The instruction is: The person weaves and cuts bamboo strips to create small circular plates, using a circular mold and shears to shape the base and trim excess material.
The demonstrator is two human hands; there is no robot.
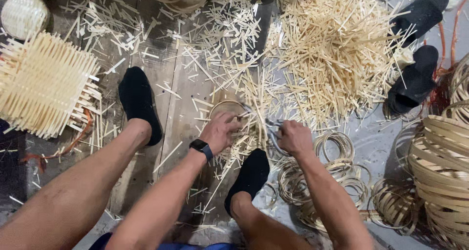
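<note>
My left hand [221, 130], with a black watch on its wrist, grips the rim of a small round bamboo basket [227, 107] resting on the floor between my feet. To its right, my right hand [293, 136] is closed around a pair of metal shears [271, 130] whose blades point toward the basket's edge. Short bamboo offcuts lie under and around both hands. My two feet in black socks [138, 102] [249, 177] flank the left arm.
A big heap of bamboo slivers [337, 49] lies ahead to the right. Thin bamboo rings [337, 169] and coiled strips [442, 167] sit on the right. A woven bamboo mat [44, 84] is on the left. Black slippers [415, 79] rest at the upper right.
</note>
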